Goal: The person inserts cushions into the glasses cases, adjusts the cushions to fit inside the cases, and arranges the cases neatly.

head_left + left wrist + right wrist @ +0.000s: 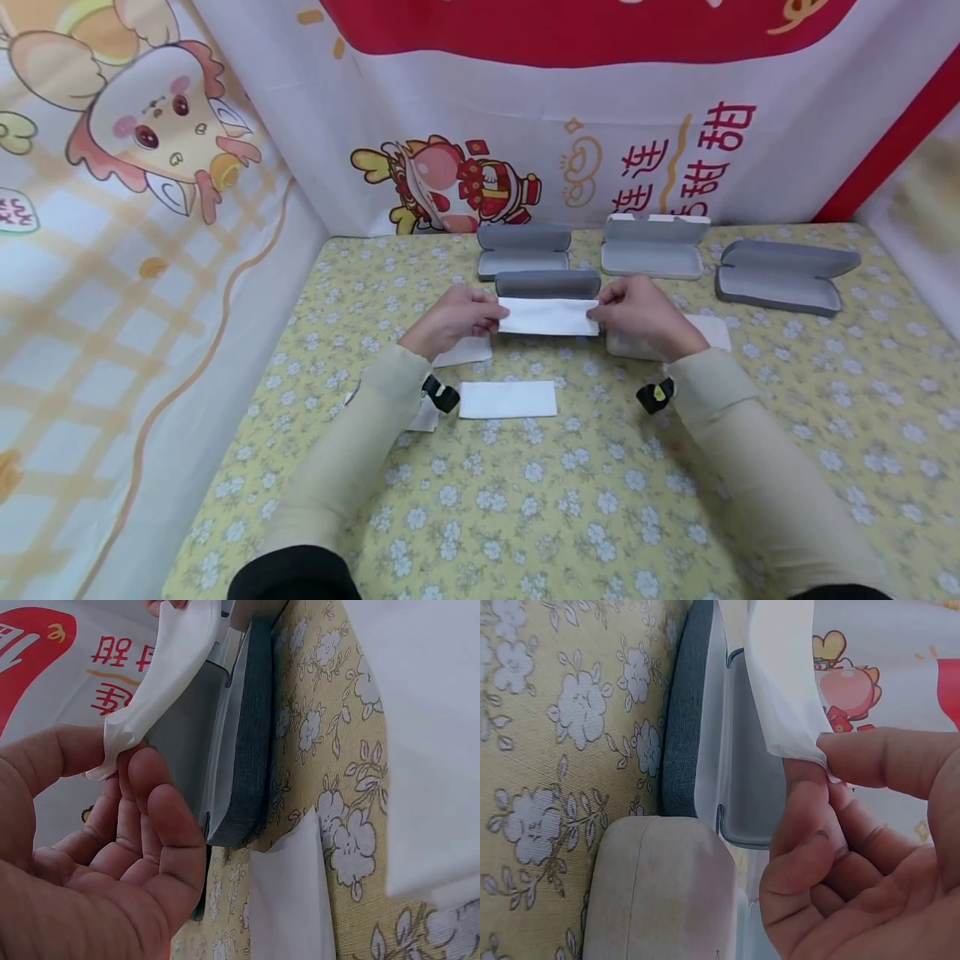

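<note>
Both hands stretch a white folded cloth [549, 317] level between them, just above an open dark blue-grey glasses case [547, 285]. My left hand [461, 318] pinches one end between thumb and fingers; its bunched edge shows in the left wrist view. The opposite end is pinched by my right hand [641, 314], whose other fingers curl below the cloth [784, 682]. In the right wrist view the case's lid stands raised, its grey lining [750, 772] showing. The cloth covers most of the case's lower half in the head view.
A pale closed case [711, 332] lies beneath my right wrist. Three open cases stand behind: a grey one [523, 265], a light one [651, 260] and a dark grey one [780, 292]. Another folded cloth [507, 400] lies in front; more white cloths [467, 353] are by the left forearm.
</note>
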{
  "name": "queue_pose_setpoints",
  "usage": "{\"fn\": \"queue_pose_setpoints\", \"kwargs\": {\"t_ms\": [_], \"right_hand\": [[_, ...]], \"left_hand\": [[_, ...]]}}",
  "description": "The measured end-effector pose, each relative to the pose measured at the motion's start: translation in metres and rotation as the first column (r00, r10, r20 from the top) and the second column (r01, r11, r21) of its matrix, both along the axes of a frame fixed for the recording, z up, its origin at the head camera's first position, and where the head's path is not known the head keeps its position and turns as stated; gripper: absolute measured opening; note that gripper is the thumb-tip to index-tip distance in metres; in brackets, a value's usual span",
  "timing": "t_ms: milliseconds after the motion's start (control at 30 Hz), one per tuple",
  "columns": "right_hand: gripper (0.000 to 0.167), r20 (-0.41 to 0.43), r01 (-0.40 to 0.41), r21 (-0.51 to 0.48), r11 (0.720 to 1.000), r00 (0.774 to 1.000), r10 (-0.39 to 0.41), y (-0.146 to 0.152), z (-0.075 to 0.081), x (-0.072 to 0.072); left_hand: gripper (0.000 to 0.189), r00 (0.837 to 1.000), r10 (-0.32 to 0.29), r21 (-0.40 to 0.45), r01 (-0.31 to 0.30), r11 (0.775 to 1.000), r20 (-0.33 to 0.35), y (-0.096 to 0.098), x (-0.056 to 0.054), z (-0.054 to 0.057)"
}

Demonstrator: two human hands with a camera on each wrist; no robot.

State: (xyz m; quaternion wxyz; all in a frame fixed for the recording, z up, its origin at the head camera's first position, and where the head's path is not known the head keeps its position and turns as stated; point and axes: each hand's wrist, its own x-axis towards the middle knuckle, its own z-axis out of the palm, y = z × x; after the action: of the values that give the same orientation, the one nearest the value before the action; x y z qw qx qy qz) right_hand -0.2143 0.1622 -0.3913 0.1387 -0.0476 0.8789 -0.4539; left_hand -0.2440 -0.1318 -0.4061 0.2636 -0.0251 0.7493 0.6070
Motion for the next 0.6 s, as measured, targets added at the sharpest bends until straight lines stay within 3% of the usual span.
{"fn": "queue_pose_setpoints", "kwargs": {"t_ms": [367,600], "right_hand": [[0.02,-0.055,0.086,0.024,0.996,0.995,-0.084,-0.007,-0.006,-0.013],[0.019,-0.059,0.097,0.042,0.994,0.994,-0.094,-0.009,-0.008,-0.013]], "left_hand": [[0.016,0.996,0.088,-0.027,-0.087,0.996,0.018,0.0,-0.014,-0.005],[0.017,0.996,0.09,-0.086,-0.089,0.992,0.008,0.001,-0.015,-0.007]]}}
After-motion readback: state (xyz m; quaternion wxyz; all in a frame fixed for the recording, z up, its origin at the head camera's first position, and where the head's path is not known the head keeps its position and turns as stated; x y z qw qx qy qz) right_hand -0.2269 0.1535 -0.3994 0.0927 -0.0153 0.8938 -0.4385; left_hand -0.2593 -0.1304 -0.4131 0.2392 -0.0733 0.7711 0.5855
